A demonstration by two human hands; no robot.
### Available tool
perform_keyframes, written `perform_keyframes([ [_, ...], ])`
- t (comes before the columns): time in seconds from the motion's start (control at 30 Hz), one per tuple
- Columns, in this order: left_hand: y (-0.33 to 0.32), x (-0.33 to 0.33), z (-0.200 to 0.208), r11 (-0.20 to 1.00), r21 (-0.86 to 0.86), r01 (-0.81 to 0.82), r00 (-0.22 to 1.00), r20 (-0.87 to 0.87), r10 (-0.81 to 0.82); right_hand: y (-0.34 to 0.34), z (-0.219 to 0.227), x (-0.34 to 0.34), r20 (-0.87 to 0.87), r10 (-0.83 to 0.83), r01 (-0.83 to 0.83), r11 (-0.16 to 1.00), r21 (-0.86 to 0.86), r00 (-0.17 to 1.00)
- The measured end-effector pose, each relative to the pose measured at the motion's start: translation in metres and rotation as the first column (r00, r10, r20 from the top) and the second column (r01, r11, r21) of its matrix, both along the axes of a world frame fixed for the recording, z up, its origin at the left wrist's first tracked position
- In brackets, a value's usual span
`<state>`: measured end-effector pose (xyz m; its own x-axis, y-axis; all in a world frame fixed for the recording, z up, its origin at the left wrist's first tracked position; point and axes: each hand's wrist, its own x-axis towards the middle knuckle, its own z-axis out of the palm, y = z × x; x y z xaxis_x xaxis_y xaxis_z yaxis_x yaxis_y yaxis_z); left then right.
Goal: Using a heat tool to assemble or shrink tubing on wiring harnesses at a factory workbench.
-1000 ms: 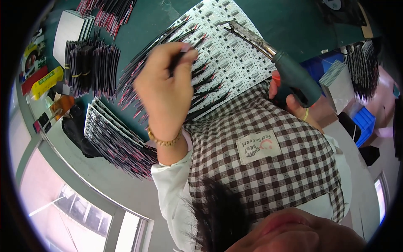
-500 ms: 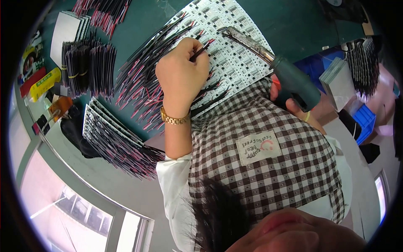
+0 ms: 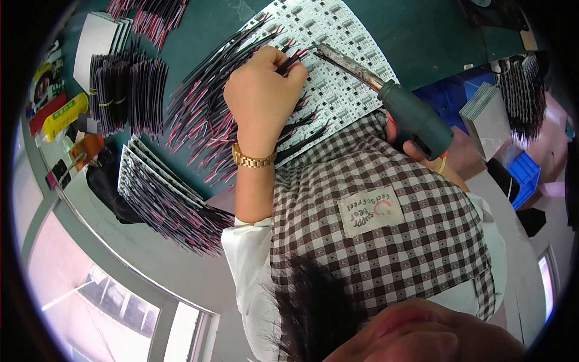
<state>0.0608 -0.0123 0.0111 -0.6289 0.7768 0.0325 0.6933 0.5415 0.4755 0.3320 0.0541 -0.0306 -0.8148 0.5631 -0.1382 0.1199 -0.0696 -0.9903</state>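
My left hand (image 3: pixel 263 99) is closed in a pinch over a large white circuit board sheet (image 3: pixel 353 45). From its fingertips sticks a short black wire (image 3: pixel 289 63) with a red and bare end. My right hand (image 3: pixel 416 151), largely hidden behind the handle, grips a soldering iron (image 3: pixel 416 117) with a dark green handle. The iron's slanted, worn metal tip lies close to the wire's end, above the board; whether they touch I cannot tell. Many black and red wires (image 3: pixel 202 114) fan out from the board's left part, under and beside my left hand.
Bundled black wires (image 3: pixel 111 96) stand at the left beside a stack of white boards (image 3: pixel 99 48). Nearer, wired boards (image 3: pixel 163 199) hang at the table's edge. More red-and-black wires (image 3: pixel 160 21) lie far left. On the right are stacked boards (image 3: pixel 485 117) and a blue crate (image 3: pixel 522 175).
My left hand has shifted slightly away from me and to the right with the wire. The soldering iron has moved a little left, bringing its tip nearer to the wire's end.
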Motion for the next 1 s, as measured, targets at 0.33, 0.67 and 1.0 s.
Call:
perform_keyframes([
  [0.33, 0.005, 0.001, 0.006, 0.992, -0.120, -0.041, 0.999, 0.020, 0.044, 0.012, 0.002, -0.006, 0.066, 0.092, -0.102, 0.980, 0.174, 0.994],
  [0.67, 0.004, -0.001, 0.007, 0.995, -0.100, -0.007, 1.000, 0.009, 0.008, 0.011, 0.002, 0.001, 0.015, 0.031, -0.034, 0.980, 0.195, 0.999],
  [1.0, 0.003, -0.009, 0.005, 0.998, 0.045, 0.048, 0.999, -0.026, -0.046, 0.010, 0.006, 0.004, -0.018, 0.055, -0.057, 0.994, -0.093, 0.998],
])
